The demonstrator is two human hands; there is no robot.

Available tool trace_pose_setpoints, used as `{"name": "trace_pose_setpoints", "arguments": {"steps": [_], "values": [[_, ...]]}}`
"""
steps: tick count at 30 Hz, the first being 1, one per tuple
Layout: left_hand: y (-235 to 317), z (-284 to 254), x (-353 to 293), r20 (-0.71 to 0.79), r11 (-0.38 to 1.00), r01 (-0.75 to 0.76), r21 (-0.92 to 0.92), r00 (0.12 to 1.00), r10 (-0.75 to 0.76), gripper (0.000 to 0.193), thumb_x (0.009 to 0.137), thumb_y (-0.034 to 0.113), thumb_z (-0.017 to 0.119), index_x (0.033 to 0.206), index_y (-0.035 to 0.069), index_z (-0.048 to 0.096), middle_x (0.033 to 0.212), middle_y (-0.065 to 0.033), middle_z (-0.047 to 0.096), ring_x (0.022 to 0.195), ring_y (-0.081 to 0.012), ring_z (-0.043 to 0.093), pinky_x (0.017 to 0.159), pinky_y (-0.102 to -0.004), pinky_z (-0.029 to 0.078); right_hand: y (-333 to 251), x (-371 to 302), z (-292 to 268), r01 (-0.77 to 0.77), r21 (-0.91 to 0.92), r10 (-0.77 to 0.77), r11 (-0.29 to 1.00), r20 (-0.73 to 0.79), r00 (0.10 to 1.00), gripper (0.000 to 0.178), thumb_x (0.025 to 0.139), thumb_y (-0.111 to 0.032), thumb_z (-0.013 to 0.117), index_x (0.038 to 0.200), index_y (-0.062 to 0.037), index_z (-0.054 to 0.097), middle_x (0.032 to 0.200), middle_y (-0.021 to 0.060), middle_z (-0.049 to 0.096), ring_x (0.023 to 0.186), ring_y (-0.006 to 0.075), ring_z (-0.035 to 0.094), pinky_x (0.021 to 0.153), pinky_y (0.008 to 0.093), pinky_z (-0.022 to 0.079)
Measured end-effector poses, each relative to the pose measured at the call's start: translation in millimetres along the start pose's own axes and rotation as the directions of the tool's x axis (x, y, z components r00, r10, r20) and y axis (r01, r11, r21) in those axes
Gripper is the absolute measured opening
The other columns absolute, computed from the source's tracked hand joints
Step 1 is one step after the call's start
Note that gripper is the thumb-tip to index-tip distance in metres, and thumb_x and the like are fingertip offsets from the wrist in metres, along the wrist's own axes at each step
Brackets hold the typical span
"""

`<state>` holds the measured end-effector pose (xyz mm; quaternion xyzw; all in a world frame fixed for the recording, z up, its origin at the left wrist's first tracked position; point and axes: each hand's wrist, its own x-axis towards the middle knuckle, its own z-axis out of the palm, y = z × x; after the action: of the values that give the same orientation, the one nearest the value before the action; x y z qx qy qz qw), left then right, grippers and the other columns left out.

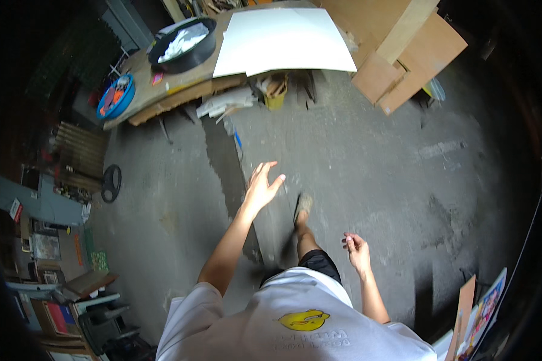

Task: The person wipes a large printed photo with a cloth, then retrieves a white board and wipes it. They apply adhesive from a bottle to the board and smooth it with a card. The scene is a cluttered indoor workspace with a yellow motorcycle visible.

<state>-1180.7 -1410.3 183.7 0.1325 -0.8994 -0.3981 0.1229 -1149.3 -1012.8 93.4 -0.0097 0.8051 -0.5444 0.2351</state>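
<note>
My left hand (262,188) reaches forward over the grey floor, its thumb apart from the fingers and nothing in it. Lower and to the right, my right hand (356,251) hangs with the fingers curled in toward the thumb. Whether something small sits in that curl is hidden. Neither hand touches anything around it. Ahead of both stands a worktable (141,78), and a large white sheet (283,42) lies flat across it, jutting past the near edge. A black tub (202,51) with white cloth in it rests on the table, left of the sheet.
A blue basket (126,102) of orange things sits at the table's left end. Below the table are a yellow bucket (275,101) and white scraps (229,102). Cardboard (427,54) leans at the right. Shelving with boxes lines the left; panels (464,313) stand lower right.
</note>
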Motion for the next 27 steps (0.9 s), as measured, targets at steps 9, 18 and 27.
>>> {"name": "trace_pose_setpoints", "arguments": {"steps": [9,18,27], "values": [[-90,70,407,0.113,0.867,-0.231,0.442,0.973,0.202,0.077,0.088,0.035,0.082,0.150,0.003,0.048,0.157,-0.0247,0.043,0.144,-0.0428,0.043,0.120,-0.0513,0.037,-156,336,69,0.074,0.133,-0.068,0.988,-0.051,0.996,0.038,0.110,-0.031,0.058,0.132,-0.0007,0.067,0.103,0.0098,0.076,0.088,0.0160,0.070,0.083,0.0322,0.056],[-151,106,667,0.475,0.660,-0.438,0.610,0.869,0.138,0.061,0.089,0.024,0.076,0.141,0.000,0.056,0.149,-0.0232,0.054,0.135,-0.0361,0.055,0.114,-0.0525,0.046,-225,475,133,-0.021,0.119,0.045,0.993,-0.203,0.978,0.037,0.110,-0.025,0.057,0.134,0.0015,0.066,0.104,0.0120,0.075,0.089,0.0163,0.069,0.084,0.0315,0.056],[-46,-63,828,0.485,0.723,-0.675,0.146,0.686,0.542,0.029,0.104,0.023,0.060,0.096,-0.001,0.074,0.073,-0.0252,0.065,0.058,-0.0287,0.064,0.062,-0.0413,0.053,-336,700,274,-0.023,0.773,0.284,0.634,-0.206,0.936,0.055,0.108,-0.037,0.062,0.145,0.0022,0.053,0.119,0.0127,0.071,0.109,0.0180,0.066,0.089,0.0342,0.055]]}}
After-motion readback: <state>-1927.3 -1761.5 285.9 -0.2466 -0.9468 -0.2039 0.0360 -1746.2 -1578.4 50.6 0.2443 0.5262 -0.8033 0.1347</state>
